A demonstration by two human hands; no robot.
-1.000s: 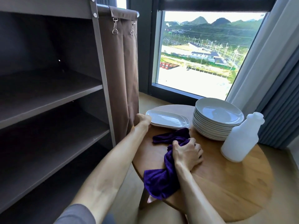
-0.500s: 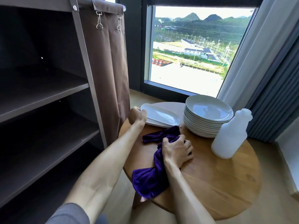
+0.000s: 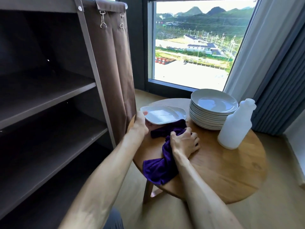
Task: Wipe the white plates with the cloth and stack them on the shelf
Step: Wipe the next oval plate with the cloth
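Lifted: oblong white ceramic plate (image 3: 160, 115), tilted off the round wooden counter (image 3: 231, 171), left hand (image 3: 140, 124) fingers curled around its near-left rim. Bunched purple cloth (image 3: 162, 164) clenched in right hand (image 3: 184, 142), ready for wiping.

Two bare forearms, uncovered from wrist to elbow, with bare left hand (image 3: 140, 124) and bare right hand (image 3: 184, 143) wearing no gloves or visible rings, plus a patch of plain grey fabric, sleeve or trousers unclear, at the bottom edge between the arms.
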